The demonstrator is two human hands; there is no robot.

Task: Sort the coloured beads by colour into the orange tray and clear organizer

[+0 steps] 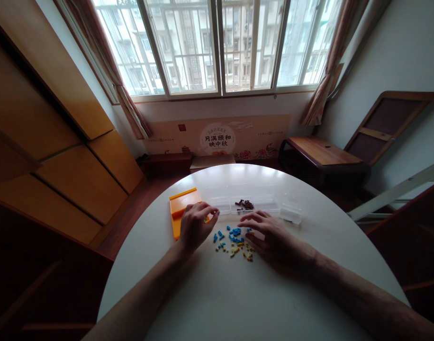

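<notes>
Several small blue and yellow pieces (234,241) lie scattered on the round white table (245,303). My left hand (195,225) rests with its fingers curled at the right edge of an orange tray (179,208), pinching something too small to name. My right hand (270,237) lies flat on the table just right of the pieces, fingers stretched out toward them. Behind the pieces stands a clear compartment box (252,205) with dark brown pieces (244,204) in its middle section.
A small clear lid or box (291,213) lies right of the compartment box. Beyond the table are a low wooden bench (323,154), wooden cabinets (60,156) at left, a printed panel (217,137) below the window, and a folded frame (391,123) at right.
</notes>
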